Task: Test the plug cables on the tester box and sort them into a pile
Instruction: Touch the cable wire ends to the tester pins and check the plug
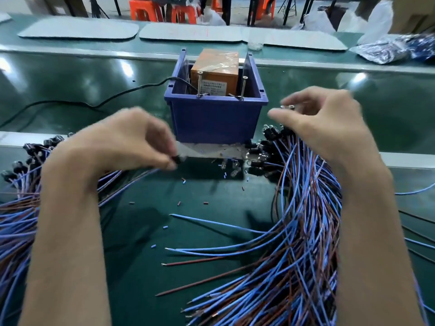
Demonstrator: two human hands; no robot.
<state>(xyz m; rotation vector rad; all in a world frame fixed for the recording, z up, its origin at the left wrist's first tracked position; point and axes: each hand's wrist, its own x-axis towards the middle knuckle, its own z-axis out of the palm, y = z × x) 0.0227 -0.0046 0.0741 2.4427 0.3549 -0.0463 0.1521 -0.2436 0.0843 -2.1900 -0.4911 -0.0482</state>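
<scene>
Tester box (213,74), orange and taped, upright inside blue bin (215,118)

Both forearms reach forward. Left hand (131,142) low, thumb and forefinger pinching plug (176,159). Right hand (324,123) higher, fingers curled, grip blurred.

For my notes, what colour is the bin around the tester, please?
Dark blue bin; head view.

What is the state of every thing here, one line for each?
Left hand: pinches plug cable by its black plug.
Right hand: raised, fingers curled; grip too blurred to tell.
Tester box: upright inside the blue bin.
Left pile: loose, lying flat.
Right pile: loose, fanned out.
</scene>
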